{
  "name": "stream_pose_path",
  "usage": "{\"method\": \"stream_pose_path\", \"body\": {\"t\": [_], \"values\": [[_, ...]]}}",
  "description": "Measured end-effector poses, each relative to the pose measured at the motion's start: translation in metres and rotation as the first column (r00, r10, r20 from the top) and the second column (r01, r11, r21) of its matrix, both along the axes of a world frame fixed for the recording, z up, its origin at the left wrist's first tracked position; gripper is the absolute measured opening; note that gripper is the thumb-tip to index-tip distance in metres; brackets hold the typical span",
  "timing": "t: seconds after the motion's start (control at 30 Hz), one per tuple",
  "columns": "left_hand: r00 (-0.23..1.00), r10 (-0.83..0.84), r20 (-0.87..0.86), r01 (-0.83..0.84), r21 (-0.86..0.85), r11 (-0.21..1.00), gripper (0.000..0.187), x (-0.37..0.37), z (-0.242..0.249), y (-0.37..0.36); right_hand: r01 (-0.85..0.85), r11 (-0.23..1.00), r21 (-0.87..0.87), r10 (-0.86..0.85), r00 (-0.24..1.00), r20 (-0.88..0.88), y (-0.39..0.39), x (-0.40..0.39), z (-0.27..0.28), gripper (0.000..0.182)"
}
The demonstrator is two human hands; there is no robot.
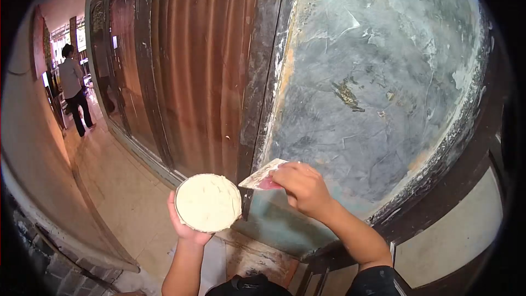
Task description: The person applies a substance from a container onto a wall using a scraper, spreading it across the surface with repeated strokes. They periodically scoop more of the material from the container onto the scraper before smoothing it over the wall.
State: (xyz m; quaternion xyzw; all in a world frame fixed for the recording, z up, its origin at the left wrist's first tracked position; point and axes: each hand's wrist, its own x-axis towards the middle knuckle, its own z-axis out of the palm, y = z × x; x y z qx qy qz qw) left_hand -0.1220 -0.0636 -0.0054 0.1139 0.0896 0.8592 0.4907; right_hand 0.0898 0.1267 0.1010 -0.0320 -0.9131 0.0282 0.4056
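Observation:
My left hand (188,229) is wrapped around the underside and side of a round tub of cream-white putty (209,203). The putty fills the tub to its rim, with slight ridges on the surface. My right hand (303,186) grips a putty knife (263,177) by its reddish handle. Its wide, pale blade, smeared with dried material, points left and is just off the tub's right edge. Behind the knife stands a grey wall (339,131) with white smears, scratches and a dark, rough patch near its middle.
Left of the wall is a dark wooden frame (257,66) around glass backed by a brown curtain (203,66). A tiled walkway (120,197) runs back along it to a person (72,87) standing at the far left. A pale panel in dark framing (449,235) lies low at the right.

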Motion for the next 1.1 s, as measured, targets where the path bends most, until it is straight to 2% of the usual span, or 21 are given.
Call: {"method": "stream_pose_path", "body": {"t": [0.07,0.23,0.4,0.53,0.77,0.93,1.03,1.1], "values": [[0.998,-0.022,-0.058,0.021,-0.01,1.0,0.085,-0.005,0.006,0.006,-0.065,0.959,0.275,0.038,0.994,0.101,-0.012,0.005,0.013,0.035],[0.995,-0.05,-0.091,0.054,0.044,0.998,0.084,-0.014,0.015,0.008,-0.047,0.915,0.401,0.003,0.994,0.11,-0.03,0.009,0.02,0.025],[0.993,-0.083,-0.09,0.089,0.067,0.994,0.081,-0.013,0.015,0.012,-0.028,0.902,0.43,-0.054,0.983,0.178,-0.036,0.006,0.016,0.029],[0.99,-0.115,-0.077,0.119,0.049,0.992,0.082,-0.013,0.013,0.015,0.016,0.883,0.468,-0.099,0.983,0.152,-0.041,0.001,0.012,0.028],[0.981,-0.121,-0.153,0.138,0.11,0.984,0.081,-0.018,0.011,0.019,0.08,0.885,0.459,-0.138,0.986,0.094,-0.039,-0.005,0.007,0.028],[0.985,-0.145,-0.097,0.15,0.051,0.987,0.08,-0.023,0.008,0.022,0.104,0.887,0.45,-0.155,0.985,0.078,-0.038,-0.011,0.001,0.028],[0.992,-0.066,-0.109,0.067,0.007,0.998,0.082,-0.022,0.007,0.025,0.176,0.871,0.459,-0.201,0.98,0.006,-0.038,-0.015,-0.003,0.028],[0.99,-0.086,-0.112,0.091,0.035,0.995,0.082,-0.023,0.007,0.027,0.206,0.861,0.464,-0.226,0.974,-0.012,-0.036,-0.017,-0.005,0.028]]}}
